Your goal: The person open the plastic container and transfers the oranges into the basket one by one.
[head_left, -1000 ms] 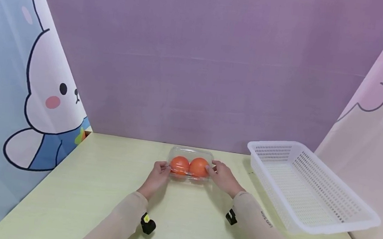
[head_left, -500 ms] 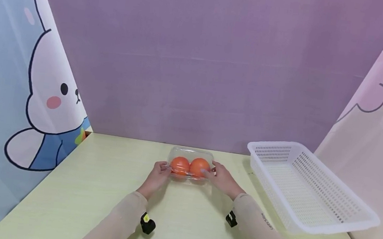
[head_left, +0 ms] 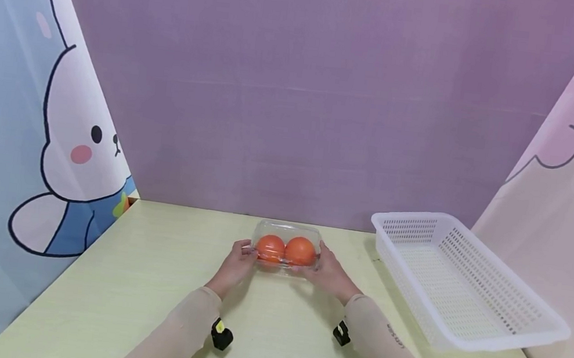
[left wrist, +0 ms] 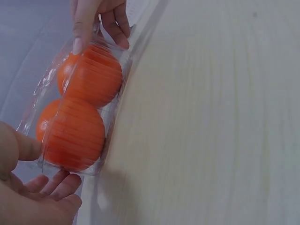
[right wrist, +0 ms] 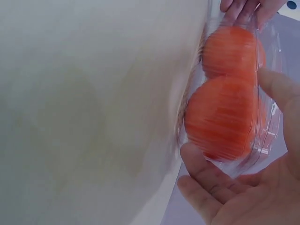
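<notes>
A clear plastic box [head_left: 288, 230] with two orange balls or fruits [head_left: 271, 248] inside is at the table's far side, between both hands. My left hand [head_left: 236, 265] grips its left end; in the left wrist view the thumb of the left hand [left wrist: 35, 197] lies on the side and the fingers curl under the end. The right hand [head_left: 330, 274] holds the right end. In the right wrist view, the thumb of the right hand [right wrist: 262, 187] lies along the front edge of the box [right wrist: 269, 140], with the fingers around the end.
A white perforated basket [head_left: 408, 279] stands at the right of the pale table [head_left: 163, 259]. Behind the table hangs a purple cloth [head_left: 295, 98]. Printed cloths flank it, a cartoon rabbit [head_left: 67, 144] on the left one.
My right hand's thumb has moved from the box's right side down to its front edge, and that wrist has shifted slightly left. The left hand stays nearly still.
</notes>
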Available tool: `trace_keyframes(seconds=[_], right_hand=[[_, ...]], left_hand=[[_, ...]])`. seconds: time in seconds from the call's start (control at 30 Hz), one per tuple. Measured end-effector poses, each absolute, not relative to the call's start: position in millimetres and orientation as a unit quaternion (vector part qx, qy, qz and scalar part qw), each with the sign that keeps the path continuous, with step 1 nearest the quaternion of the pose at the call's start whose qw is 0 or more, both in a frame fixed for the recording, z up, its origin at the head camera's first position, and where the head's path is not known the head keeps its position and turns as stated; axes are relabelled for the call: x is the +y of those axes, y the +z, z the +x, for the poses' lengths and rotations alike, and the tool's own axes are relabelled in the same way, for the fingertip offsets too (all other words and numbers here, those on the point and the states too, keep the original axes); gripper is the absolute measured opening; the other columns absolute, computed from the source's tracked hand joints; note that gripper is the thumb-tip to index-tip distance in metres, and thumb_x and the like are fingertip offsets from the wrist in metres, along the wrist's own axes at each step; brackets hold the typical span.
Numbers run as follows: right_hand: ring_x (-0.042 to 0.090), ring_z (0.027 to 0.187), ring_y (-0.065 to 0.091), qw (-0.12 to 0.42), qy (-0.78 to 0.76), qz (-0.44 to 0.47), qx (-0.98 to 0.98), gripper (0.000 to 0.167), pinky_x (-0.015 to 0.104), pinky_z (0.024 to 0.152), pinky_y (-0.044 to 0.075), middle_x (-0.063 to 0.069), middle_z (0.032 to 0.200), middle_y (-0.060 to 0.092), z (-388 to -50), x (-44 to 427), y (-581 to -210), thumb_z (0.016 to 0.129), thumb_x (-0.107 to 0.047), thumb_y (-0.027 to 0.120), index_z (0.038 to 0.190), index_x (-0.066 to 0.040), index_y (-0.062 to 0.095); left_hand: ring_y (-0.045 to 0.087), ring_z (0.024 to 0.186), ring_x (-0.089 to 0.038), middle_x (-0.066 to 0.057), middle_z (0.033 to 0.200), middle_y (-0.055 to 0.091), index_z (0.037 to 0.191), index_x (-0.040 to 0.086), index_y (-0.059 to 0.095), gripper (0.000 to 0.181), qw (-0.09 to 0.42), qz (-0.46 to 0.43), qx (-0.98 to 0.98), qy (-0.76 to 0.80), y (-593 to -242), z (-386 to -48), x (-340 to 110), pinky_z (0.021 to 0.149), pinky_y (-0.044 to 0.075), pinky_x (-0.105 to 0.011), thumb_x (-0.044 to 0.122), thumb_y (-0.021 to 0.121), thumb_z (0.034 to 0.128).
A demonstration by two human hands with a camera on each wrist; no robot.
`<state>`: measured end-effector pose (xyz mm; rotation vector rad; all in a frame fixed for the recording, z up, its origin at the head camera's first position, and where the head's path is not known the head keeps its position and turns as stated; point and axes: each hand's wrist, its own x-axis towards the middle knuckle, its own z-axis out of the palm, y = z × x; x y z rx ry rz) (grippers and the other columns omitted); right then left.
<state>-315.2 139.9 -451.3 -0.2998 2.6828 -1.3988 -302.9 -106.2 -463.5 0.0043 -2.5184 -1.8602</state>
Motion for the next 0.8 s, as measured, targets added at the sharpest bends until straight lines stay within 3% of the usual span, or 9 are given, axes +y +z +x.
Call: trace_keyframes(seconds=[0.27,0.47,0.8], right_hand=[[0.039,0.137,0.041,0.057,-0.474,-0.073,0.875,0.12,0.058,0.114,0.03,0.029,0.151,0.037,-310.3,138.9,-453.7,0.083,-0.051,0.079,0.157,0.006,0.004],[0.042,0.133,0.044,0.068,-0.483,-0.057,0.871,0.111,0.061,0.109,0.037,0.029,0.142,0.046,-307.5,138.5,-456.1,0.085,-0.053,0.075,0.154,0.008,0.014],[0.038,0.125,0.052,0.062,-0.521,-0.057,0.849,0.089,0.053,0.106,0.042,0.025,0.13,0.056,-305.8,134.0,-458.3,0.091,-0.037,0.073,0.146,0.012,0.023]], left_hand=[[0.043,0.135,-0.043,-0.03,0.145,0.043,0.15,-0.009,0.029,0.056,0.039,-0.04,-0.829,-0.556,-463.4,-307.3,-109.7,0.113,0.036,-0.051,0.012,0.052,0.1034],[0.039,0.138,-0.042,-0.029,0.15,0.037,0.152,-0.006,0.028,0.058,0.051,-0.056,-0.841,-0.536,-462.4,-309.2,-109.8,0.115,0.032,-0.051,0.011,0.054,0.1023],[0.035,0.141,-0.039,-0.023,0.156,0.032,0.156,-0.002,0.027,0.061,0.031,-0.075,-0.866,-0.493,-455.1,-307.7,-112.1,0.116,0.029,-0.052,0.011,0.052,0.1018]])
